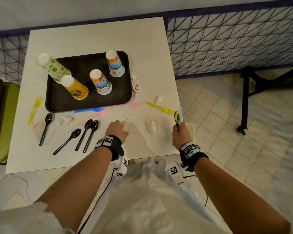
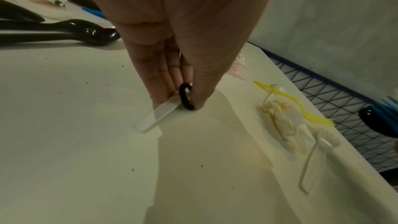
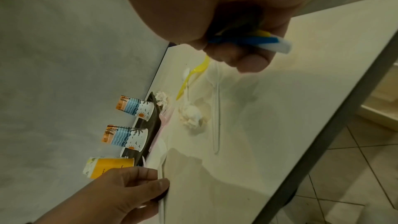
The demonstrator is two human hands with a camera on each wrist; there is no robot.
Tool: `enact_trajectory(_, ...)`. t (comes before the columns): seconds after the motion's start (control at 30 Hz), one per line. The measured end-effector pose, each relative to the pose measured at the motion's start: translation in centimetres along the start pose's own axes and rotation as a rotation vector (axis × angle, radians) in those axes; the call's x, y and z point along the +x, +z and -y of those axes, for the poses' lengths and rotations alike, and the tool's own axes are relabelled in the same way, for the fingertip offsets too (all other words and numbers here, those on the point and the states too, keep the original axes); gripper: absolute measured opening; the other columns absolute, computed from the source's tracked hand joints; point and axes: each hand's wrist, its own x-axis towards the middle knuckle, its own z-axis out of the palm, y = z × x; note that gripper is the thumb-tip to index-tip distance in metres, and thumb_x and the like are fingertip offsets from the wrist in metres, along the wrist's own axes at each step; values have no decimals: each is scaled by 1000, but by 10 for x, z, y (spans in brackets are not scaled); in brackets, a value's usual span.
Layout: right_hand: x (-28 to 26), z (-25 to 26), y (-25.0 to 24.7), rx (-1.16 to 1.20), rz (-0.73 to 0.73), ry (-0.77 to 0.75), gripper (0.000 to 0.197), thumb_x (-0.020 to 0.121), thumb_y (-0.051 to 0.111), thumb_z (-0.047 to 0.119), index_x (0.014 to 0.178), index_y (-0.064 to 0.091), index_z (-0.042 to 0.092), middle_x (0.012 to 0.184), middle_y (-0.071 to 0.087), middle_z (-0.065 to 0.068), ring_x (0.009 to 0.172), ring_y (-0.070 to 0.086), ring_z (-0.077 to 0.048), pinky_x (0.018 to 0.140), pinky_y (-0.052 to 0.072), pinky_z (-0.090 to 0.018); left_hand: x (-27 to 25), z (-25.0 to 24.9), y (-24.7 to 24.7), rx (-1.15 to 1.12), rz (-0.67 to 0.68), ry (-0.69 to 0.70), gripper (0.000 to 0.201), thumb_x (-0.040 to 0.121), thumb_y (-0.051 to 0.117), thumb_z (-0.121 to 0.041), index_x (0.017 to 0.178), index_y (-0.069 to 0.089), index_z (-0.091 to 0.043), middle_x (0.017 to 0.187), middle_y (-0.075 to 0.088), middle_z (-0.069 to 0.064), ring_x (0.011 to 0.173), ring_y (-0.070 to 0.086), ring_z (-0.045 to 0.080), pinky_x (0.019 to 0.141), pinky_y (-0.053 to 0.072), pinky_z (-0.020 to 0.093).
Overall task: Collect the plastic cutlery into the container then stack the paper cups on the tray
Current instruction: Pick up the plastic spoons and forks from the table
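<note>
Nearest the camera, low centre of the head view, the left hand (image 1: 117, 130) is pinching the handle of a white plastic fork (image 1: 126, 119), fingers (image 2: 160, 81) together on it with the thumb; the fork is lying on the white tabletop (image 1: 95, 38), tines pointing away. The right hand (image 1: 180, 134), lower right of the frame, is clamping a bundle of blue, yellow and white plastic cutlery (image 1: 177, 118) upright, fingers curled tight round the handles. Just behind that hand, at the tabletop's right edge, a cream plastic container (image 1: 192, 130) is partly showing.

Still lying loose:
- four black plastic spoons (image 1: 85, 134), lower left
- yellow plastic fork (image 1: 161, 108), right
- pink plastic forks (image 1: 120, 107) and a blue fork (image 1: 90, 110) along the tray's near edge
- a clear plastic spoon (image 3: 216, 108) near a crumpled tissue (image 1: 151, 125)

The dark brown plastic tray (image 1: 64, 105) is carrying four upturned paper cups (image 1: 101, 81), unstacked.

Risks, as judgement: the thin fork handle could be slipping from the pinch since it is lying flat; the crowded right-hand bundle may be shedding a piece when another is added; clear pieces are easy to miss against the pale tabletop.

Writing: small print on the orange cup, unreadable; wrist bands are carrying square black-and-white marker tags, no words.
</note>
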Motion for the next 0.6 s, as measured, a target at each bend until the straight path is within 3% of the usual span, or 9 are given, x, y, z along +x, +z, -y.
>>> enact_trajectory(0.07,0,-4,-5,-46,-29,-13,20,105,42,21,93,46,6,65,42,0,55,43,-20,50,32,-30,-2,0,3,-13,-18,-9,37,93,70,-29,118,61,-4,118,67,18,114,61,37,92,50,43)
enact_trajectory(0.1,3,-8,-4,-59,-30,6,22,104,45,23,92,48,5,66,42,1,58,45,-22,53,31,-28,-3,0,4,-26,-21,-13,35,93,70,-28,116,61,-3,117,66,19,113,61,38,92,50,44)
enact_trajectory(0.23,10,-14,8,-137,95,140,39,96,53,48,77,53,14,73,57,-5,77,62,-34,72,53,-37,-2,2,6,-57,-2,-22,31,95,68,-29,110,63,-2,113,67,19,109,62,38,90,50,42)
enact_trajectory(0.33,11,-11,17,-159,104,176,44,92,59,55,67,54,19,66,56,-2,67,58,-26,64,45,-31,-1,2,5,-94,15,-11,28,95,67,-30,105,65,-4,108,69,16,106,63,35,87,49,39)
enact_trajectory(0.4,13,-6,21,-98,106,199,44,86,64,58,73,60,16,70,60,-2,64,56,-19,57,41,-27,-1,0,5,-137,13,7,23,93,69,-31,98,65,-9,99,70,10,100,64,31,82,48,36)
enact_trajectory(0.5,15,6,25,-89,99,222,45,83,70,56,84,61,12,80,63,-4,70,59,-22,52,37,-26,-4,-6,-1,-202,9,46,20,89,74,-34,87,61,-19,81,64,-2,86,61,22,76,40,28)
enact_trajectory(0.6,17,14,29,-160,76,178,37,85,70,45,90,65,9,82,64,-8,64,57,-24,48,34,-24,-8,-15,-9,-276,19,92,19,86,77,-34,91,69,-17,82,70,-3,86,62,17,80,43,25)
